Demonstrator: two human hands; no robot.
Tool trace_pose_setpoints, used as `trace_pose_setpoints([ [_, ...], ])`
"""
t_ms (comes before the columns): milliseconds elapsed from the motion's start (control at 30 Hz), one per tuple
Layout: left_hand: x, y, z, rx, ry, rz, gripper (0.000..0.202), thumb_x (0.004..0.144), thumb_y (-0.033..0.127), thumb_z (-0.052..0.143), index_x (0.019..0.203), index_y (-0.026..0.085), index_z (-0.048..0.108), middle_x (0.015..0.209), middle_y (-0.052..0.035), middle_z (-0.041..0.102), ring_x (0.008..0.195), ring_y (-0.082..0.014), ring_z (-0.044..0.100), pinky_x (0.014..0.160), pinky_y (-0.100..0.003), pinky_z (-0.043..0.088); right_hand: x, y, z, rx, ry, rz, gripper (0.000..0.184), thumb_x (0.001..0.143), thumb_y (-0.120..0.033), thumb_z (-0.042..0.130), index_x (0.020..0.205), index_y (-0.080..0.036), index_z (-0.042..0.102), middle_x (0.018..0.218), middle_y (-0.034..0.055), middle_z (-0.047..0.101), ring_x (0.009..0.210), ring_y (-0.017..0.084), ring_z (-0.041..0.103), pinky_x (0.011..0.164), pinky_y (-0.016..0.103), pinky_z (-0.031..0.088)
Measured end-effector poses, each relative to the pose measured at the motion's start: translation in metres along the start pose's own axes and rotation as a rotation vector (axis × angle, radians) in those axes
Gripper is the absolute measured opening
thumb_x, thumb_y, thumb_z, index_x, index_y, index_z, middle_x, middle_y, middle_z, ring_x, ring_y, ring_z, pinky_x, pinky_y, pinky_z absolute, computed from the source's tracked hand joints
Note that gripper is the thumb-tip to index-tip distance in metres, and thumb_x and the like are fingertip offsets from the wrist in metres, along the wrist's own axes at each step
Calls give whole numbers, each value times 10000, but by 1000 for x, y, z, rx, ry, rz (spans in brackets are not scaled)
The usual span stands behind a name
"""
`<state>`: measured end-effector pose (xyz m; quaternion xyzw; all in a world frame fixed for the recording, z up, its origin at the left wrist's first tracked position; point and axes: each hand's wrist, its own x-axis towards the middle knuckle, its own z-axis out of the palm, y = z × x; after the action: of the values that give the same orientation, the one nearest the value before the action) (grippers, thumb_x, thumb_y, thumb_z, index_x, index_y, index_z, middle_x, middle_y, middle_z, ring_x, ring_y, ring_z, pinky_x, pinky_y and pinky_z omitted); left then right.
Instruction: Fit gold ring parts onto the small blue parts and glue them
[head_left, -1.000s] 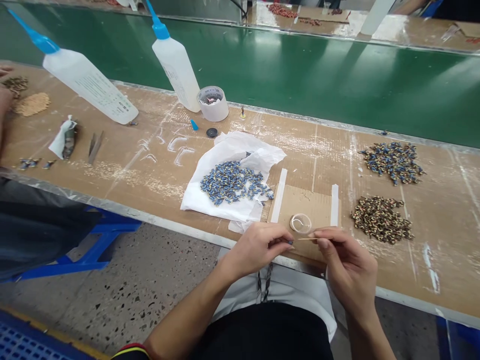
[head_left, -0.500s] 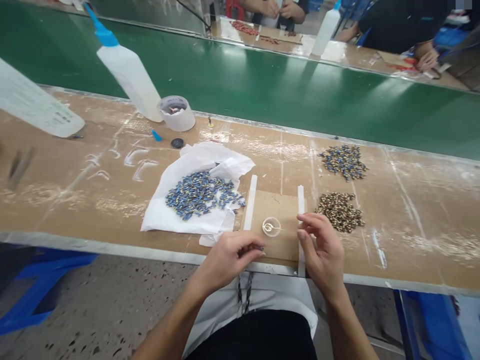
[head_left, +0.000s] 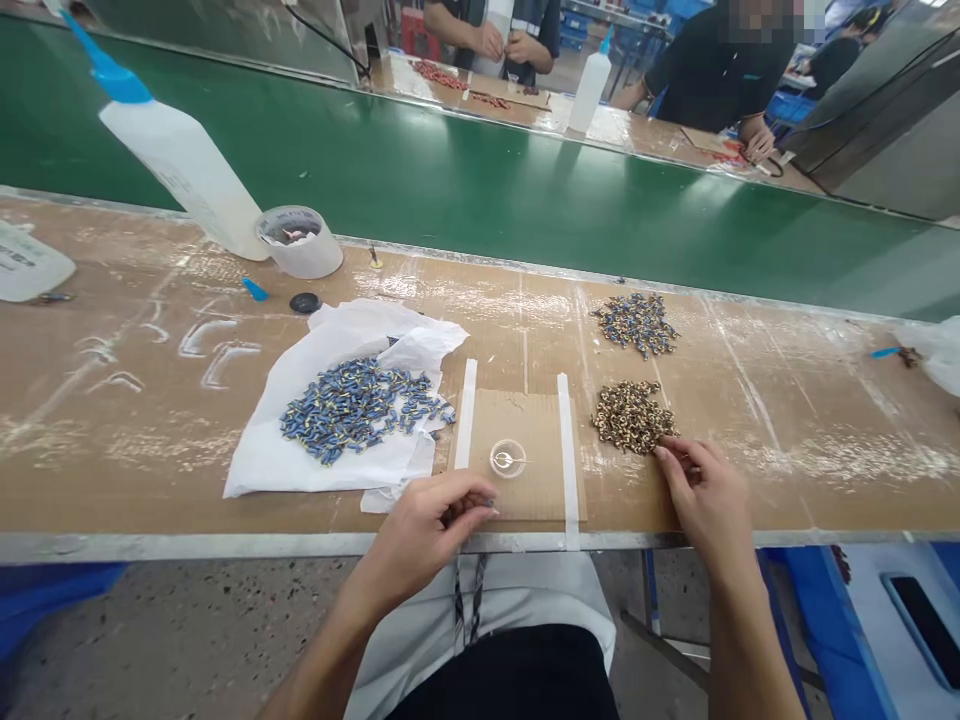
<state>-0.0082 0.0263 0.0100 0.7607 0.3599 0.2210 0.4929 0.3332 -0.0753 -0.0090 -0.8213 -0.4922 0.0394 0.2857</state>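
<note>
The left hand has its grip pinched closed on a tiny blue piece. Just beyond that grip sits a clear, round plastic cup; beyond and leftward, a heap of small blue-and-yellow pieces lies on crumpled white paper. The right hand has its fingertips at a brown-and-cream heap; whether its grip holds anything, I cannot tell.

Blue piece in left hand; brown pieces heaped.
</note>
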Motion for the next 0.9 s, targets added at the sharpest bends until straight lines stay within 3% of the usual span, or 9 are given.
trace_pose_setpoints([
  [167,-3,0,1,19,22,18,79,933,203,603,910,177,673,789,-1,675,689,-118,578,624,-212,419,2,-5,3,25,-14,-29,354,896,-537,581,877,-207,709,906,59,695,703,188,636,698,327,499],
  [333,-6,2,2,-3,20,55,61,914,180,633,919,160,690,813,-13,683,701,-115,581,642,-210,420,-12,5,-4,228,41,154,354,817,-530,690,949,-203,720,874,64,731,742,208,675,746,338,526],
  [433,-7,4,3,-30,17,94,68,913,175,642,923,149,704,797,-16,683,679,-106,579,638,-205,423,-24,-3,-4,396,64,183,317,778,-466,758,943,-198,713,880,63,728,753,195,673,758,319,539],
  [500,-8,6,4,-31,32,112,70,911,177,649,917,143,710,780,-16,684,671,-106,582,639,-206,427,-34,-18,-1,513,-17,147,269,775,-407,781,934,-202,711,883,59,723,770,189,679,744,294,556],
  [700,-7,3,7,20,33,224,95,925,161,633,947,126,718,852,-49,736,767,-141,647,721,-233,466,-63,-92,22,829,-459,77,118,836,-282,754,933,-221,725,928,68,747,845,198,718,743,276,600],
  [800,-7,1,7,32,7,251,124,942,151,603,995,126,713,884,-56,747,795,-150,660,733,-239,477,-69,-118,34,964,-518,134,84,863,-271,733,929,-221,718,859,49,742,754,169,706,677,257,594],
  [900,-7,0,8,27,28,244,121,944,146,598,982,123,711,886,-61,749,794,-151,667,734,-241,482,-70,-129,43,1030,-532,156,67,879,-266,717,926,-218,712,902,54,729,770,165,691,658,255,577],
])
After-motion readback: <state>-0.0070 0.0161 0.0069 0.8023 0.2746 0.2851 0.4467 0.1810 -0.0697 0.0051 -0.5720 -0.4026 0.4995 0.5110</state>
